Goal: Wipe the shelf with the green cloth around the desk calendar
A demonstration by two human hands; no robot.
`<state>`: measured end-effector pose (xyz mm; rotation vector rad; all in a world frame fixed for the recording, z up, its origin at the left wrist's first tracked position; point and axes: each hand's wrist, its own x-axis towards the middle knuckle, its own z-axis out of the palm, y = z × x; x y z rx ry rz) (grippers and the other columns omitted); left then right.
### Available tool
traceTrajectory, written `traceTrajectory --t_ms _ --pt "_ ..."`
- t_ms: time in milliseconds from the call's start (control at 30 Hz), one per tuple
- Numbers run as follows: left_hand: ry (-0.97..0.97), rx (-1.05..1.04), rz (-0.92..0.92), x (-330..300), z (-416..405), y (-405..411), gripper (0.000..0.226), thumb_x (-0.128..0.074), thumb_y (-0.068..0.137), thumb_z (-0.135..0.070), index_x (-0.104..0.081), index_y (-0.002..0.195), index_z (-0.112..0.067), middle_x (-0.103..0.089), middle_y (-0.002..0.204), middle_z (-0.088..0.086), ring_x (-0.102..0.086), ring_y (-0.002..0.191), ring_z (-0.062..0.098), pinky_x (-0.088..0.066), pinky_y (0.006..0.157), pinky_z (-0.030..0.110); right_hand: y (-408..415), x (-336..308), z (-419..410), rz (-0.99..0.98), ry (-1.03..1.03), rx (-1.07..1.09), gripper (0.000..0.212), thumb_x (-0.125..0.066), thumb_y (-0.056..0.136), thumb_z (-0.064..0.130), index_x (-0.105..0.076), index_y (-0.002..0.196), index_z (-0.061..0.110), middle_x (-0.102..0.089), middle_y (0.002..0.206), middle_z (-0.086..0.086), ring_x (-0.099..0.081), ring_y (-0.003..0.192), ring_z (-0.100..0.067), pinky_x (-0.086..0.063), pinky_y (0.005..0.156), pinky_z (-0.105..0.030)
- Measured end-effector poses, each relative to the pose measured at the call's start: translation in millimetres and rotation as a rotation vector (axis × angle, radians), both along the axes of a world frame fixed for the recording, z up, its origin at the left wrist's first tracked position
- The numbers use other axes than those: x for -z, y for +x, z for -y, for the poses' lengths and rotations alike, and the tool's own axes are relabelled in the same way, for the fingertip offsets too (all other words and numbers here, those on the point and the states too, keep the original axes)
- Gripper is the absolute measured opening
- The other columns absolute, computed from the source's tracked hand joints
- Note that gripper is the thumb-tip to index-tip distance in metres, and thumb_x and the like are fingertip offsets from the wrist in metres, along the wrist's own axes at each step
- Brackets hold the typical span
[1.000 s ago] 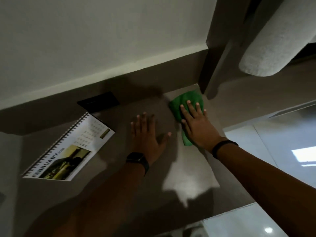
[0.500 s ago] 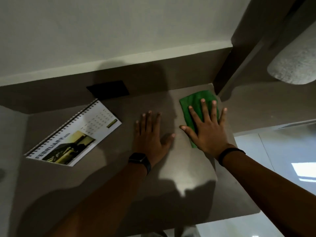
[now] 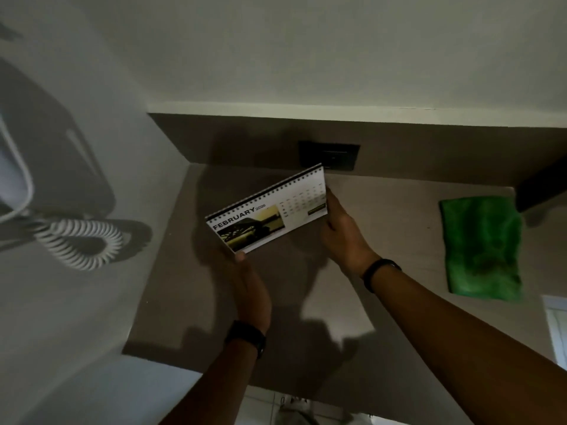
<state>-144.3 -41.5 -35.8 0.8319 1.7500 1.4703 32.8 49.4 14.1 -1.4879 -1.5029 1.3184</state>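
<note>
We grip the desk calendar (image 3: 270, 210) at frame centre: left hand (image 3: 250, 289) on its lower-left corner, right hand (image 3: 342, 231) on its right edge | green cloth (image 3: 481, 246) lies loose on the shelf (image 3: 383, 210), right side.

We are looking into what seems a hotel room or a home nook. A brown shelf (image 3: 399, 210) is sitting built into a corner between plain pale walls, with a dark switch or socket plate (image 3: 329, 155) showing on its back panel. A wall-mounted appliance with a coiled white cord (image 3: 78, 243), perhaps a hair dryer or a phone, is hanging on the left wall. A spiral-bound desk calendar (image 3: 267, 210) is showing February, a folded green cloth (image 3: 481, 243) is lying at the shelf's right end, and pale floor tiles (image 3: 555, 326) are showing below.
</note>
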Motion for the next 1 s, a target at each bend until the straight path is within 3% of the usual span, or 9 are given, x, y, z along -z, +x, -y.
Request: traceTrajectory --t_ms 100,233,400,567,633,700,767,900,1000 --pt "-0.001 0.052 0.021 0 -7 -11 0.060 -0.038 0.093 -0.085 -0.033 0.146 -0.058 -0.040 0.153 -0.029 -0.044 0.137 -0.018 -0.038 0.110 0.010 -9 4 6 -0.059 0.010 0.055 0.067 -0.054 0.094 0.016 -0.032 0.148 0.049 -0.056 0.142 0.011 -0.057 0.131 -0.005 -0.050 0.111 -0.029" --pt "-0.028 0.061 0.033 5 -30 -33 0.080 -0.032 0.094 -0.082 -0.029 0.162 -0.039 -0.032 0.170 -0.005 -0.034 0.155 0.012 -0.025 0.130 0.040 -23 5 9 -0.093 0.001 0.128 0.070 -0.047 0.095 0.007 -0.034 0.154 0.043 -0.054 0.147 0.011 -0.054 0.134 -0.004 -0.048 0.115 -0.036" --pt "-0.083 0.178 0.022 6 -87 -69 0.062 -0.028 0.099 -0.073 -0.045 0.150 -0.044 -0.061 0.142 -0.030 -0.054 0.133 -0.008 -0.045 0.106 0.015 -44 11 11 -0.143 -0.018 0.215 0.083 -0.047 0.095 -0.008 -0.024 0.161 0.036 -0.045 0.159 -0.001 -0.050 0.142 -0.021 -0.047 0.115 -0.053" --pt "-0.119 0.284 -0.068 0 -121 -82 0.054 -0.029 0.092 -0.084 -0.041 0.138 -0.059 -0.051 0.132 -0.046 -0.047 0.122 -0.028 -0.036 0.100 -0.001 -63 18 11 -0.136 -0.033 0.289 0.092 -0.045 0.093 -0.016 -0.010 0.165 0.030 -0.036 0.165 -0.001 -0.038 0.151 -0.020 -0.043 0.119 -0.051" --pt "-0.135 0.285 -0.088 -4 -122 -82 0.084 -0.029 0.082 -0.098 -0.038 0.151 -0.050 -0.051 0.149 -0.028 -0.045 0.135 -0.017 -0.033 0.112 0.008 -66 22 10 -0.128 -0.044 0.303 0.093 -0.045 0.093 -0.015 -0.006 0.165 0.029 -0.032 0.167 0.000 -0.035 0.152 -0.013 -0.041 0.121 -0.044" --pt "-0.144 0.292 -0.096 -1 -120 -84 0.119 -0.025 0.074 -0.105 -0.027 0.166 -0.029 -0.039 0.168 -0.005 -0.037 0.152 0.006 -0.027 0.126 0.027 -66 25 10 -0.116 -0.043 0.298 0.095 -0.045 0.092 -0.015 -0.004 0.166 0.028 -0.028 0.166 0.010 -0.034 0.141 0.013 -0.039 0.118 -0.019" --pt "-0.164 0.320 -0.123 0 -117 -85 0.119 -0.022 0.078 -0.101 -0.022 0.168 -0.023 -0.031 0.170 -0.006 -0.032 0.153 0.010 -0.026 0.126 0.033 -65 30 11 -0.085 -0.041 0.285 0.096 -0.045 0.091 -0.016 -0.002 0.166 0.025 -0.028 0.160 0.015 -0.030 0.131 0.027 -0.029 0.104 0.005" --pt "-0.126 0.325 -0.154 -11 -117 -82 0.085 -0.030 0.094 -0.075 -0.031 0.162 -0.024 -0.044 0.160 -0.005 -0.046 0.139 -0.004 -0.036 0.122 0.031 -59 26 9 -0.070 -0.076 0.239 0.096 -0.045 0.092 -0.015 0.001 0.166 0.025 -0.025 0.169 0.003 -0.025 0.143 0.001 -0.027 0.094 0.011" --pt "-0.050 0.253 -0.279 -17 -112 -76 0.098 -0.045 0.093 -0.069 -0.008 0.170 -0.019 -0.018 0.176 0.009 -0.023 0.160 0.020 -0.028 0.129 0.046 -50 15 22 -0.102 -0.083 0.250 0.097 -0.048 0.095 -0.011 0.007 0.164 0.027 -0.018 0.172 0.000 -0.026 0.152 -0.014 -0.032 0.105 0.001"
